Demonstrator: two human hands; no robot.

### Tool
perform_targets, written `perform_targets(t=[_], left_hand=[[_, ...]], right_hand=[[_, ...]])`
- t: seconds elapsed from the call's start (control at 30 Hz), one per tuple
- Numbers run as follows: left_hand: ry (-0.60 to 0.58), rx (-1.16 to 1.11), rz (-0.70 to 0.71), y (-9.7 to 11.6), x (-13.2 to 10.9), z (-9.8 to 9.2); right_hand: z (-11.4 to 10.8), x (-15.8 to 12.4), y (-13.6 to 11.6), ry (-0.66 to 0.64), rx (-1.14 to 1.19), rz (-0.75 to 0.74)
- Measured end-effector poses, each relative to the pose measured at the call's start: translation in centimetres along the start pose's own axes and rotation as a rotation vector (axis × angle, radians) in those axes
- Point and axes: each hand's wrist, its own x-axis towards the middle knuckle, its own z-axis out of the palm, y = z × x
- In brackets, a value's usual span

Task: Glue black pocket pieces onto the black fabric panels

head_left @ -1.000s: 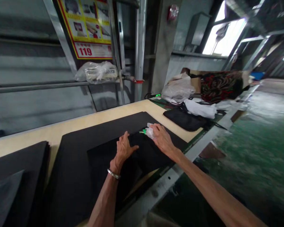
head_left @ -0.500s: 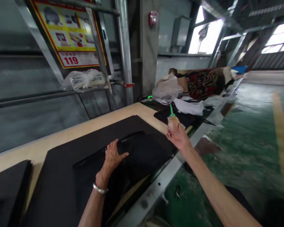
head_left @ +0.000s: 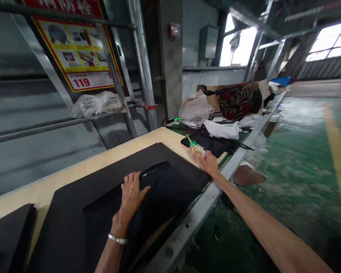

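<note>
My left hand (head_left: 132, 193) lies with fingers spread on a thin, shiny black sheet (head_left: 170, 185), close to its folded upper edge. Beneath that sheet is a larger matte black panel (head_left: 102, 178) on the pale wooden board (head_left: 113, 151). My right hand (head_left: 208, 163) is wrapped round a small translucent squeeze bottle (head_left: 195, 151) with a green nozzle, tilted up and to the left. The bottle is above the right end of the black panel, and its contents look yellowish. A silver bracelet (head_left: 117, 239) is on my left wrist.
A stack of black panels (head_left: 11, 223) lies at the lower left. Beyond the bottle are black pieces, white cloth (head_left: 221, 129), plastic bags (head_left: 197, 110) and a patterned bundle (head_left: 238, 100). A metal rail (head_left: 196, 216) edges the bench; green floor (head_left: 295, 163) lies to the right.
My right hand has turned and brought the bottle left and slightly lower, its nozzle now leaning left. My left hand still rests on the thin black sheet. The view has shifted slightly.
</note>
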Motion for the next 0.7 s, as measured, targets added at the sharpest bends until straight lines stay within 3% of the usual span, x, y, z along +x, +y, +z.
perform_targets(t=[0.13, 0.33, 0.4, 0.5, 0.6, 0.7], left_hand=[[-0.065, -0.044, 0.027, 0.6, -1.5, -1.8], [-0.206, -0.116, 0.037, 2.2, -8.6, -3.4], [-0.221, -0.112, 0.004, 2.9, -10.2, -3.6], [-0.222, -0.112, -0.032, 3.5, -10.8, -3.9], [-0.211, -0.108, -0.041, 3.2, -10.1, -4.2], [-0.197, -0.089, -0.047, 3.1, -9.8, -4.5]], right_hand=[[-1.6, -0.6, 0.5, -0.044, -0.187, -0.066], [-4.0, -3.4, 2.0, 0.017, -0.437, -0.408], [-4.4, -5.6, 1.7, 0.033, -0.391, -0.520], [-4.6, -10.1, 0.3, 0.040, -0.270, -0.603], [-4.7, -15.0, -1.9, -0.006, -0.157, -0.625], [-4.5, -19.5, -4.0, -0.105, -0.067, -0.558]])
